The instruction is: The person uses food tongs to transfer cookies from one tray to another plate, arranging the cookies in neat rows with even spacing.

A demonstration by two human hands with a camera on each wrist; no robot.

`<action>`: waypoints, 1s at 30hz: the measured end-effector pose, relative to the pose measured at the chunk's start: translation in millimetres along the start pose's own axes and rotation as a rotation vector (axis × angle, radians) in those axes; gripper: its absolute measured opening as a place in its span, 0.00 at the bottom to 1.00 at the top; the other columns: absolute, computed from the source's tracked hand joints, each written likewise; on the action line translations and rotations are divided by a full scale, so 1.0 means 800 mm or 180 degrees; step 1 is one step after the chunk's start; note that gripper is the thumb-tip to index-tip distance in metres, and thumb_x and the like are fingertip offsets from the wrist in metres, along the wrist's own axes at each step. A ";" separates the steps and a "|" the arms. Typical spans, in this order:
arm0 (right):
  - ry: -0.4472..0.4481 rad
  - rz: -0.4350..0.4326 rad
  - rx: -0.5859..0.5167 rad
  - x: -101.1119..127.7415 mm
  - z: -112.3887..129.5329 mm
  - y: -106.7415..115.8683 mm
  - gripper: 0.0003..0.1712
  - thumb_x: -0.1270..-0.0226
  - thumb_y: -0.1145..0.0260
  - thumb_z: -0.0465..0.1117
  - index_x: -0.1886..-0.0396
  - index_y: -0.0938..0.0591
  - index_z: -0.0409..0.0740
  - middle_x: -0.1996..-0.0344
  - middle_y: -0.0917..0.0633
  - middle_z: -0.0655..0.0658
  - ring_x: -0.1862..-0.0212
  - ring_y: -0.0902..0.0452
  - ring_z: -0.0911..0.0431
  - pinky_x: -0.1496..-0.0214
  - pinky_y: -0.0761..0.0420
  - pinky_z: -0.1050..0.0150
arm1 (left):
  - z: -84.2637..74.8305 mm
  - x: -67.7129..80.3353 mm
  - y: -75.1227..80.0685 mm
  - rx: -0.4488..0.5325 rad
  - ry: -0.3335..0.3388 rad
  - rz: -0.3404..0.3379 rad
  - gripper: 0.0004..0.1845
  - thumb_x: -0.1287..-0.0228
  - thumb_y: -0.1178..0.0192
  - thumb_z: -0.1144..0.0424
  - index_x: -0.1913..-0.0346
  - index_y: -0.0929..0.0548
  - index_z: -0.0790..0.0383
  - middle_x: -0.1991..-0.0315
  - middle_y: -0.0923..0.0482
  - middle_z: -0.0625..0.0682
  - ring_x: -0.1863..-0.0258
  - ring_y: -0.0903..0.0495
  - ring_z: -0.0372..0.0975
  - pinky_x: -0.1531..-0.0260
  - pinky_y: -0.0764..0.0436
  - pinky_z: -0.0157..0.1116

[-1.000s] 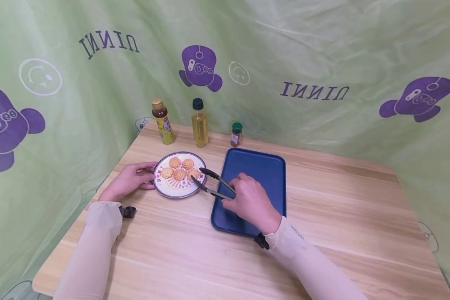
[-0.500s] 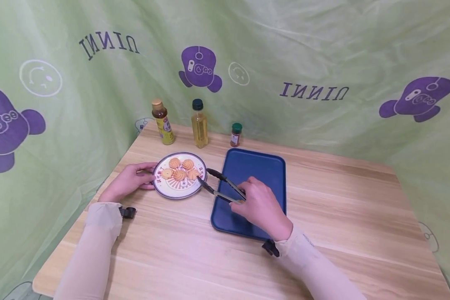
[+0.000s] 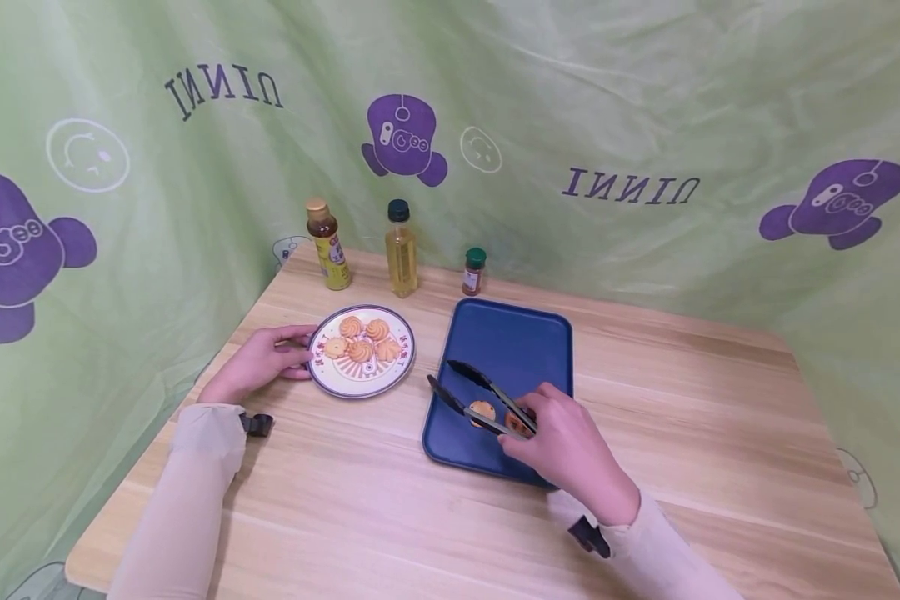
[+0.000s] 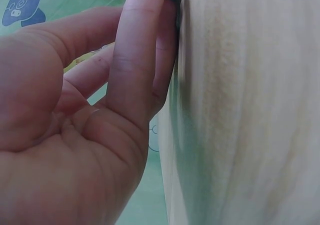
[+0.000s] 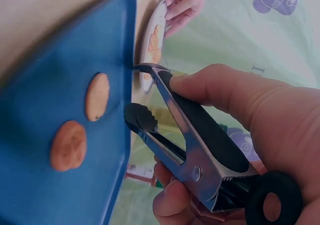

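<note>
Right hand [image 3: 572, 444]: fingers curled round black-and-silver metal tongs [image 5: 206, 128], tips parted. Just ahead of these fingers: two round golden-brown cookies [image 5: 68, 146] on a blue rectangular tray [image 3: 504, 340]. Left hand [image 3: 261, 364]: fingers loosely extended, touching round white dark-rimmed plate [image 3: 343, 382]; five cookies beyond its fingertips.

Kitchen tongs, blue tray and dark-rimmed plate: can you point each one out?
Kitchen tongs [image 5: 210, 130]: right wrist view, on the black grip of one arm.
Blue tray [image 3: 508, 342]: head view, on its bare floor.
Dark-rimmed plate [image 3: 351, 385]: head view, on its white near border.
</note>
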State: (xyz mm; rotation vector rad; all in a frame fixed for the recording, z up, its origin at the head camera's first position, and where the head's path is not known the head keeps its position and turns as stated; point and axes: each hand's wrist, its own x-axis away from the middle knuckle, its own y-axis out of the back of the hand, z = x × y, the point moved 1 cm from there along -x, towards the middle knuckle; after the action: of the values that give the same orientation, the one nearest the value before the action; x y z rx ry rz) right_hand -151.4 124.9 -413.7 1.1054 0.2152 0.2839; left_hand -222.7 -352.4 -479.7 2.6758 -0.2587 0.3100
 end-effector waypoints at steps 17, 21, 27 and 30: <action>-0.0323 0.0152 0.0119 0.065 -0.034 0.022 0.31 0.44 0.12 0.52 0.45 0.07 0.39 0.62 0.16 0.49 0.68 0.30 0.58 0.71 0.32 0.67 | 0.001 0.000 0.001 -0.0014 0.0005 0.0004 0.35 0.15 0.40 0.70 0.13 0.37 0.69 0.19 0.32 0.76 0.50 0.11 0.31 0.48 0.03 0.33; -0.0288 0.0148 0.0172 0.071 -0.037 0.024 0.33 0.44 0.12 0.54 0.44 0.07 0.39 0.62 0.16 0.50 0.68 0.31 0.58 0.72 0.33 0.67 | 0.001 0.000 0.001 0.0002 0.0010 -0.0001 0.35 0.15 0.40 0.70 0.13 0.37 0.69 0.19 0.32 0.76 0.52 0.11 0.31 0.48 0.03 0.33; -0.0255 0.0138 0.0226 0.074 -0.037 0.027 0.33 0.44 0.12 0.53 0.45 0.07 0.38 0.60 0.14 0.49 0.67 0.29 0.58 0.70 0.31 0.66 | 0.001 -0.001 0.002 -0.0010 -0.0010 -0.0007 0.34 0.15 0.40 0.70 0.13 0.37 0.69 0.19 0.33 0.76 0.53 0.11 0.31 0.48 0.03 0.33; -0.0283 0.0183 0.0208 0.074 -0.037 0.026 0.34 0.45 0.12 0.54 0.44 0.07 0.38 0.61 0.15 0.49 0.68 0.30 0.58 0.72 0.33 0.67 | 0.002 -0.002 0.001 -0.0006 -0.0014 -0.0005 0.34 0.15 0.40 0.70 0.13 0.36 0.69 0.20 0.31 0.75 0.53 0.11 0.30 0.48 0.03 0.32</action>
State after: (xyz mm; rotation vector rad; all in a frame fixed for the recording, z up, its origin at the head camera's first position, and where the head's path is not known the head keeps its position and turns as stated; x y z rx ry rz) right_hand -106.9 178.5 -409.7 1.1874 0.1145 0.2800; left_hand -223.9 -353.6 -480.8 2.6750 -0.2581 0.3033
